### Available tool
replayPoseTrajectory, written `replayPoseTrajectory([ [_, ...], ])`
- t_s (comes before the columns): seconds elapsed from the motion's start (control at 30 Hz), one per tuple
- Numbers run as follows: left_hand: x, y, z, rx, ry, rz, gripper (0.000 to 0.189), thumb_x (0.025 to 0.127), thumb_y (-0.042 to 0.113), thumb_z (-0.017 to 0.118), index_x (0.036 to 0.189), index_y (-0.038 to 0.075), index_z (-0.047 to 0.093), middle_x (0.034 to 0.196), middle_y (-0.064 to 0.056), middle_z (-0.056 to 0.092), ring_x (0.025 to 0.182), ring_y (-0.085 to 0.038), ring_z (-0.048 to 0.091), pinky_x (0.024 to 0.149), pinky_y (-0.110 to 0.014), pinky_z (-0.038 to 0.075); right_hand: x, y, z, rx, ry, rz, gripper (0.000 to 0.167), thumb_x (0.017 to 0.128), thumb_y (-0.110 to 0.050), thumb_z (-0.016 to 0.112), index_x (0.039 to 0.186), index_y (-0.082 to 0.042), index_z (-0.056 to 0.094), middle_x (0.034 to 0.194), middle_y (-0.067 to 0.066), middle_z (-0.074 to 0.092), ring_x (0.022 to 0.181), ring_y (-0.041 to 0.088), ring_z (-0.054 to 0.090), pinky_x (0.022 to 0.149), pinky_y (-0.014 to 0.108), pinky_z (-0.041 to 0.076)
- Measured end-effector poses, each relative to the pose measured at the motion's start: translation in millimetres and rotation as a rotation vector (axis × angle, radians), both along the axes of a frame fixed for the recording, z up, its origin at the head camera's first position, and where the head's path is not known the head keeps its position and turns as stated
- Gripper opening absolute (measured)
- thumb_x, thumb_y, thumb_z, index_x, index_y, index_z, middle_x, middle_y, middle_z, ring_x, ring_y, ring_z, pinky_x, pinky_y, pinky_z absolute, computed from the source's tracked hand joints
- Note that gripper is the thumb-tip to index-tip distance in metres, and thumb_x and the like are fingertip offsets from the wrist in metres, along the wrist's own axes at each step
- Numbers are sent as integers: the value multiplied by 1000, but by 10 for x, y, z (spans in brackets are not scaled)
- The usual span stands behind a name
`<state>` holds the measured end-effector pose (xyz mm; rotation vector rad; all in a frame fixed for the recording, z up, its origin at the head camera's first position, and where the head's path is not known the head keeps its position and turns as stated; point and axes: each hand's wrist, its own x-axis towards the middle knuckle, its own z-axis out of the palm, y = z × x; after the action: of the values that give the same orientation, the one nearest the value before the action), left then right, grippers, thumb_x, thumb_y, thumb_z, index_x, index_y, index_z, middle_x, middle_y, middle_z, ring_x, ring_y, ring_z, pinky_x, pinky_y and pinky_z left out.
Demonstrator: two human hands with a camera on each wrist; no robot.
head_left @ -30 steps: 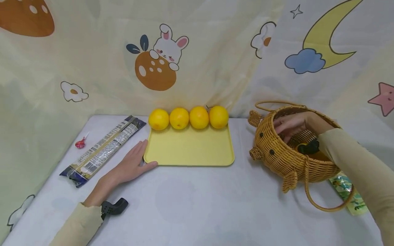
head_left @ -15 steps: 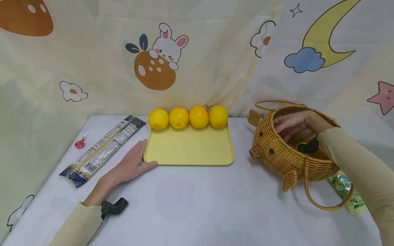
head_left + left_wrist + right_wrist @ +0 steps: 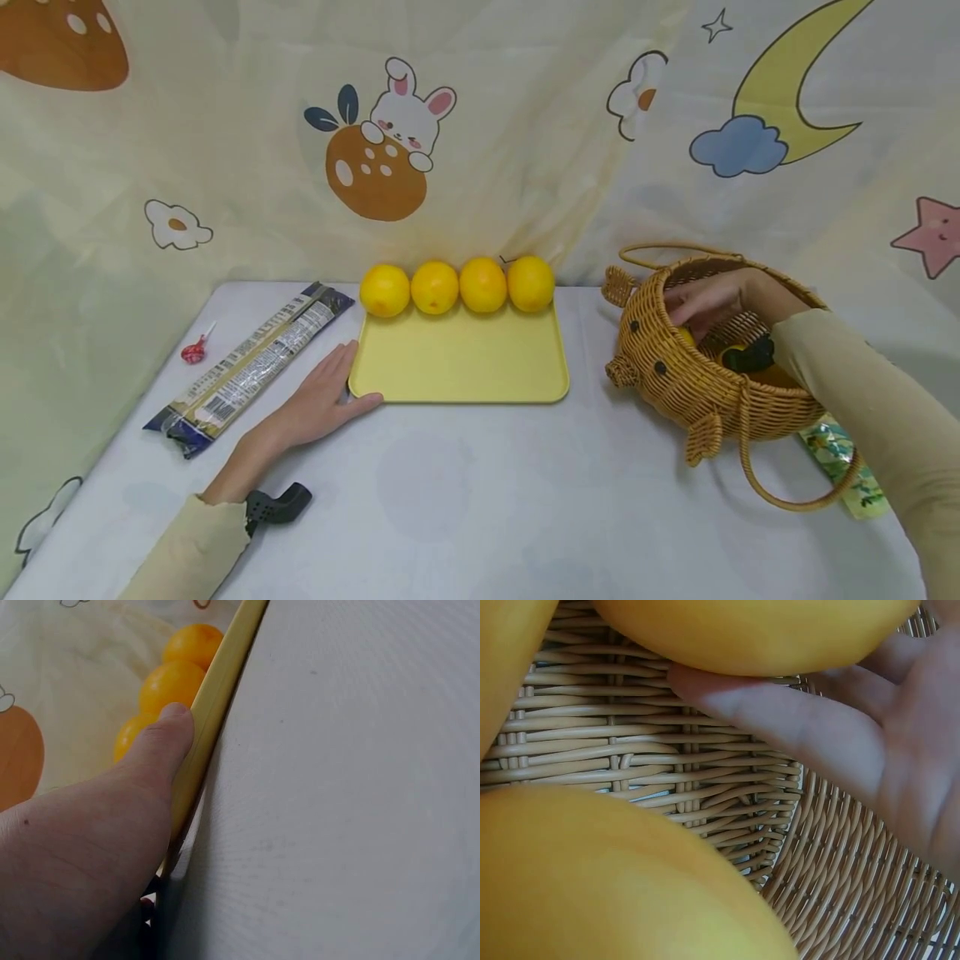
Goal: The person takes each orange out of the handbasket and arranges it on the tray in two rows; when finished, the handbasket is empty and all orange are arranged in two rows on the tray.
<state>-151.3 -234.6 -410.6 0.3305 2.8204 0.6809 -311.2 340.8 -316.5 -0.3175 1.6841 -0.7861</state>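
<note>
Nothing is clasped by the left hand point(image 3: 318, 406), whose fingers lie straight; the right hand point(image 3: 705, 300) has thumb and fingers round an orange point(image 3: 757, 634) inside the wicker basket point(image 3: 678, 400), its far fingers partly hidden.

From the tabletop's point(image 3: 480, 508) left edge inward, I see a red-wrapped lollipop point(image 3: 193, 352), then a long printed packet point(image 3: 255, 367) lying slantwise. Beside it, the left arm reaches in from the near edge, palm down, fingers along the yellow tray's point(image 3: 461, 358) left edge and thumb across its near-left corner. Four oranges point(image 3: 435, 287) sit in a row along the tray's far edge.

Toward the tabletop's right edge stands the pig-faced basket, the right arm angled over its rim, hand dipped inside with at least two more oranges point(image 3: 615, 885). A green patterned packet point(image 3: 847, 471) shows beside it.

I'd judge the step in hand as taking an orange out for the tray; that would next call for a secure hold and a lift clear of the rim.
</note>
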Motion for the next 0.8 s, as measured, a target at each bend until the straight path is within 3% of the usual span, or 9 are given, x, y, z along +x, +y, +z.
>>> replayPoseTrajectory([
  [0.5,33,-7,-25,2,10,9,107,88,69,51,156,3,0,163,-20,2,151,-41,4,121,-59,9,25,-16,4,68,67,25,84,101,-30,49,154,0,-10,159,31,7,132,25,48,100,44,52],
  [0.8,35,3,-8,15,23,0,106,88,67,51,156,3,2,163,-21,4,151,-41,4,121,-60,9,26,-6,37,61,31,8,80,103,-29,44,154,-3,-13,158,31,9,127,24,52,98,44,53],
])
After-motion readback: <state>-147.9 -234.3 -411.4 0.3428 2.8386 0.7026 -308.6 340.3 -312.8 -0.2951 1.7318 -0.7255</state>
